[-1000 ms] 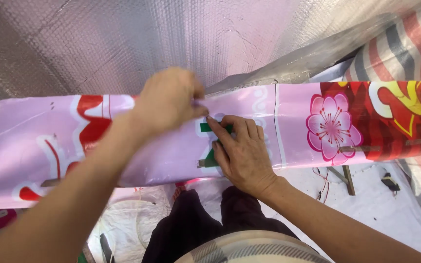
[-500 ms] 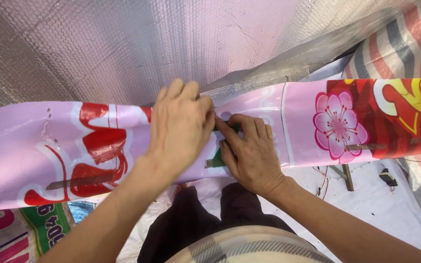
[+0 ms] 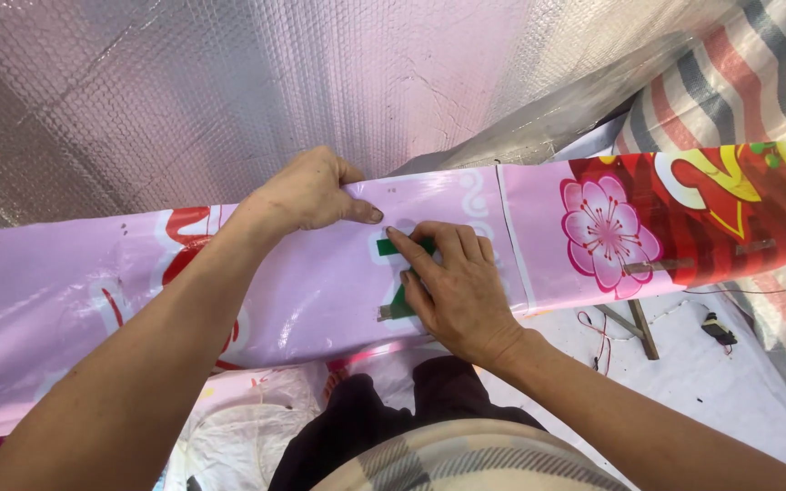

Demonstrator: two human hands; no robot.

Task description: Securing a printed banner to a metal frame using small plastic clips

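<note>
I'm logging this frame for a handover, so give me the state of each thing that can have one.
Pink printed banner: stretched across, pressed flat by both hands.
Left hand: gripping the banner's top edge.
Right hand: flat on the banner, fingers extended.
Silver bubble foil sheet: spread behind, wrinkled.

Pink banner (image 3: 320, 291), red-and-pink flower print

I see my two hands (image 3: 307, 193) (image 3: 455, 289), one pink banner (image 3: 338, 282), one silver sheet (image 3: 229, 91), one striped tarp (image 3: 730, 100) and one printed flower (image 3: 607, 235).

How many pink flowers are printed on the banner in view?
1: the pink flower sits right of the right hand, past the seam. More may be hidden under the hands or off frame.
</note>
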